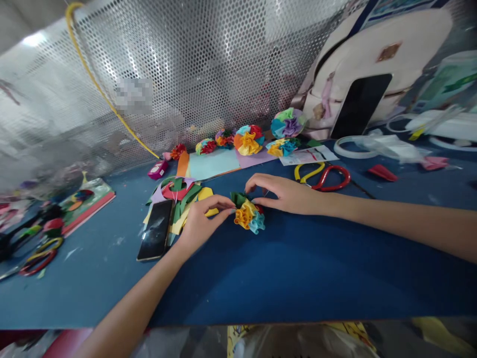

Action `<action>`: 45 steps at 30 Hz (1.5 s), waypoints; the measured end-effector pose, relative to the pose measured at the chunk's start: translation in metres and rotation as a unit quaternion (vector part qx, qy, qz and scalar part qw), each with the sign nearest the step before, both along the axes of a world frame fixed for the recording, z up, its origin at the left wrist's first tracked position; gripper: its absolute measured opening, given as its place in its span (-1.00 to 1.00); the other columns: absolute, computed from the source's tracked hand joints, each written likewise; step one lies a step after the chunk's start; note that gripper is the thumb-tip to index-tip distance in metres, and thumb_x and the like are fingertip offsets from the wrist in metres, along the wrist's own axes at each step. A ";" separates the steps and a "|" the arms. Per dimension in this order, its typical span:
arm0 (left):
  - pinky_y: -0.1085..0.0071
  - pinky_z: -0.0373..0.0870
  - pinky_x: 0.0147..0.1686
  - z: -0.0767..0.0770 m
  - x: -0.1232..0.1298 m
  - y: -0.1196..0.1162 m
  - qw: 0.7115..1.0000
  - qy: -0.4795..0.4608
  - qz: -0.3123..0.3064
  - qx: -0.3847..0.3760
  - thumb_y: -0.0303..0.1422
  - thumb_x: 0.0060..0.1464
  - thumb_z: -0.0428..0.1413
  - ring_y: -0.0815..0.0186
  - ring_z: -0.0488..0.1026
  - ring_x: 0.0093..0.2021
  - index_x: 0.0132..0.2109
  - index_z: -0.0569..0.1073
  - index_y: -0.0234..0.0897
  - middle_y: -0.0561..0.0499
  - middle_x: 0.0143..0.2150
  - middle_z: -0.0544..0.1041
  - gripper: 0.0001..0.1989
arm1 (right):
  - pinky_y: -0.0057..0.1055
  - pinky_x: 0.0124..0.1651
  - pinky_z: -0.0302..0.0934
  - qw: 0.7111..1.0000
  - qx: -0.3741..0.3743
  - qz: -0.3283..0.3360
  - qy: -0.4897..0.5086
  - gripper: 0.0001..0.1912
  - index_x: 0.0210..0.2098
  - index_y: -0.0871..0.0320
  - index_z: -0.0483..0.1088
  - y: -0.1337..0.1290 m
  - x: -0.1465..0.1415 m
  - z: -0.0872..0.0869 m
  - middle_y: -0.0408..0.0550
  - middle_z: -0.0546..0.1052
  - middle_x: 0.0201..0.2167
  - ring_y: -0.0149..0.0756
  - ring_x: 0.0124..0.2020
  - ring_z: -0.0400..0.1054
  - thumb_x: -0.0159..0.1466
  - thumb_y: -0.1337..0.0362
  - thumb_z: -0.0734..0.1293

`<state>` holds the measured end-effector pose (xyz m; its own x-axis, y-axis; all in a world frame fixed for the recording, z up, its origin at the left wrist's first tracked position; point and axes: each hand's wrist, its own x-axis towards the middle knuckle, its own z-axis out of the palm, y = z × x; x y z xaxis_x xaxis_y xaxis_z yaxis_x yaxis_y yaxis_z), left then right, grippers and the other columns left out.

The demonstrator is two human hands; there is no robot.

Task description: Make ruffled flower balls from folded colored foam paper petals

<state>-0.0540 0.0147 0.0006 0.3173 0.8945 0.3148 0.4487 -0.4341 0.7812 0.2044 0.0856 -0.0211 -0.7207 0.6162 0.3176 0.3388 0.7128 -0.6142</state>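
Observation:
A small ruffled flower (249,217) in yellow, light blue, green and a bit of red is between my two hands, just over the blue table. My left hand (203,219) pinches its left edge between thumb and fingers. From the right, my right hand (285,194) closes thumb and forefinger around its green upper part; its other fingers are curled and partly hidden. Left of the flower lie coloured cut scraps (183,196) with a dark phone (156,229) on them. Yellow-and-red-handled scissors (330,178) rest behind my right forearm.
Several finished ruffled flowers (249,141) line the back, by a perforated metal panel (208,64). A pale backpack (376,59) stands back right, a phone (360,105) leaning on it. More scissors (39,261) lie far left, near a booklet (89,211). The blue table (298,283) has its front edge below.

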 end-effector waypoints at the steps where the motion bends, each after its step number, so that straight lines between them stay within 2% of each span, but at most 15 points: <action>1: 0.37 0.57 -0.14 0.002 -0.004 0.002 1.000 0.002 -0.018 -0.007 -0.40 0.17 0.25 0.27 0.63 -0.23 -0.20 0.63 -0.24 -0.01 -0.24 0.69 -0.94 | -0.19 -0.08 0.29 1.000 -0.009 -0.003 0.004 -0.70 0.02 0.04 0.38 0.001 0.000 -0.003 0.04 0.49 0.04 -0.11 -0.08 0.43 0.41 0.03 0.27; 3: 0.35 0.56 -0.08 0.004 -0.009 0.006 0.999 0.011 -0.043 -0.001 -0.39 0.13 0.31 0.24 0.63 -0.17 -0.19 0.65 -0.22 -0.03 -0.20 0.70 -0.92 | -0.20 -0.10 0.30 1.000 -0.019 -0.003 0.015 -0.71 0.02 0.05 0.37 0.001 0.000 -0.007 0.05 0.48 0.05 -0.16 -0.14 0.42 0.42 0.04 0.26; 6: 0.34 0.56 -0.05 0.002 -0.010 0.007 0.999 0.014 -0.049 0.014 -0.42 0.12 0.33 0.24 0.63 -0.15 -0.20 0.66 -0.22 -0.05 -0.20 0.69 -0.92 | -0.22 -0.11 0.33 0.999 -0.037 0.002 0.030 -0.70 0.04 0.05 0.36 -0.002 0.000 -0.007 0.05 0.48 0.10 -0.20 -0.17 0.43 0.42 0.04 0.26; 12: 0.41 0.51 -0.26 -0.001 0.000 -0.001 0.996 0.007 -0.037 0.078 -0.44 0.06 0.37 0.33 0.53 -0.29 -0.17 0.66 -0.23 -0.01 -0.29 0.60 -0.85 | -0.25 -0.12 0.32 0.996 -0.080 0.014 0.028 -0.72 0.03 0.06 0.32 -0.008 -0.001 -0.001 -0.01 0.54 -0.03 -0.20 -0.15 0.47 0.45 0.04 0.26; 15: 0.43 0.45 -0.32 -0.001 0.004 -0.004 0.994 0.017 -0.026 0.109 -0.49 0.09 0.32 0.35 0.49 -0.31 -0.21 0.65 -0.23 0.00 -0.31 0.56 -0.89 | -0.24 -0.08 0.32 0.998 -0.062 0.018 0.028 -0.74 0.02 0.05 0.30 -0.009 -0.001 -0.003 -0.01 0.53 -0.03 -0.19 -0.10 0.47 0.45 0.05 0.26; 19: 0.40 0.45 -0.26 -0.004 0.006 -0.005 0.993 0.019 -0.001 0.115 -0.52 0.11 0.22 0.33 0.49 -0.25 -0.19 0.59 -0.24 -0.02 -0.23 0.54 -0.87 | -0.23 -0.04 0.33 0.999 -0.030 0.020 0.036 -0.75 0.02 0.05 0.30 -0.010 -0.001 -0.004 -0.01 0.52 -0.02 -0.19 -0.09 0.46 0.44 0.08 0.26; 23: 0.36 0.47 -0.16 -0.010 0.006 -0.004 0.997 0.003 0.040 0.069 -0.46 0.08 0.25 0.32 0.48 -0.20 -0.05 0.48 -0.24 -0.03 -0.14 0.52 -0.74 | -0.23 -0.05 0.32 0.999 0.002 0.020 0.033 -0.76 0.03 0.06 0.32 -0.012 -0.001 -0.003 0.00 0.53 -0.02 -0.18 -0.08 0.45 0.43 0.11 0.26; 30: 0.37 0.47 -0.16 -0.015 0.007 -0.006 0.999 -0.018 0.040 0.024 -0.42 0.11 0.25 0.32 0.48 -0.23 -0.01 0.42 -0.22 -0.02 -0.17 0.53 -0.69 | -0.22 -0.06 0.31 0.996 0.081 0.030 0.020 -0.78 0.02 0.07 0.32 -0.012 0.000 -0.005 0.03 0.56 -0.01 -0.12 -0.05 0.48 0.44 0.14 0.24; 36: 0.38 0.48 -0.18 -0.015 0.010 -0.007 0.998 -0.001 0.049 0.049 -0.46 0.08 0.22 0.34 0.48 -0.26 -0.11 0.52 -0.24 -0.01 -0.20 0.55 -0.80 | -0.20 -0.04 0.31 0.993 0.110 0.038 0.019 -0.82 -0.01 0.06 0.30 -0.012 0.000 -0.007 0.06 0.56 0.01 -0.11 -0.03 0.50 0.44 0.16 0.23; 45: 0.42 0.50 -0.25 -0.018 0.013 -0.008 0.995 -0.008 0.066 0.075 -0.49 0.08 0.22 0.35 0.51 -0.31 -0.23 0.54 -0.25 0.02 -0.30 0.57 -0.91 | -0.21 -0.06 0.33 0.991 0.114 0.062 0.035 -0.84 -0.02 0.07 0.32 -0.014 -0.001 -0.007 0.08 0.56 0.00 -0.12 -0.04 0.49 0.44 0.21 0.23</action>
